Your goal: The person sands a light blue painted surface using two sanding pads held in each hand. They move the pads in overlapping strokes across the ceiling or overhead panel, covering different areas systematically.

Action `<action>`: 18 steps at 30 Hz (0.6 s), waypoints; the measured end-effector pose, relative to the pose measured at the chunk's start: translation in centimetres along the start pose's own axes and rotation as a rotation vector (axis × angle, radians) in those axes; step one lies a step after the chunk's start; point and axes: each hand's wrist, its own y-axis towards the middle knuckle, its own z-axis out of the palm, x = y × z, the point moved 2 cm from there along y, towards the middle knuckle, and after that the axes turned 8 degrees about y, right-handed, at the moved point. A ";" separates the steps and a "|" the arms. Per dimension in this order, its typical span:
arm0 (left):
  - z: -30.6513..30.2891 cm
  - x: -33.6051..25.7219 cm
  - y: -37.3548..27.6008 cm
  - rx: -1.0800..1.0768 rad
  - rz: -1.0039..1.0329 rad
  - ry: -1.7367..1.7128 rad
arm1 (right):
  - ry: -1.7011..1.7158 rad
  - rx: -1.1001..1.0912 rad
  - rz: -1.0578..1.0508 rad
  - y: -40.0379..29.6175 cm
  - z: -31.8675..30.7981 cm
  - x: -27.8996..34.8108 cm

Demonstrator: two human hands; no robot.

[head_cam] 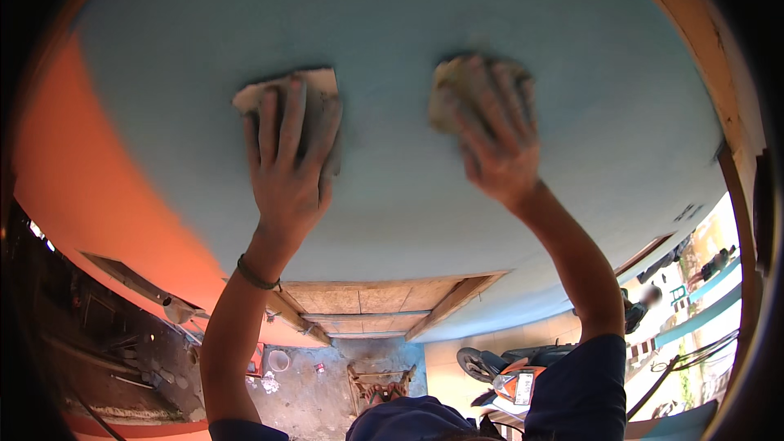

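Both my hands are raised against a blue-grey painted wall (392, 196). On the left, my left hand (291, 141) presses a pale, flat piece of sheet material (318, 81) to the wall, fingers spread over it; a dark cord bracelet circles that wrist. Farther right, my right hand (499, 128) holds a second flat, yellowish-beige piece (446, 95) against the same wall, its outline blurred. The two hands are apart, at about the same height. What the pieces are made of, I cannot tell.
Orange paint (92, 153) borders the blue-grey at left. Below are a wooden-framed opening (361, 285), a white bucket (278, 361) and a wooden stand (353, 380) under my feet. A parked motorcycle (490, 367) is at lower right, with a person (637, 312) beyond it.
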 end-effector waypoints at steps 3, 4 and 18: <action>0.9 -1.8 -4.4 0.056 0.065 -0.079 | 0.024 0.173 -0.225 -6.2 2.7 2.8; 1.5 -1.9 -5.7 0.045 0.084 -0.075 | 0.024 0.219 -0.289 -7.3 2.9 3.2; 3.4 -1.6 -8.2 0.006 0.047 -0.034 | -0.054 0.044 0.010 -7.7 -0.8 -3.5</action>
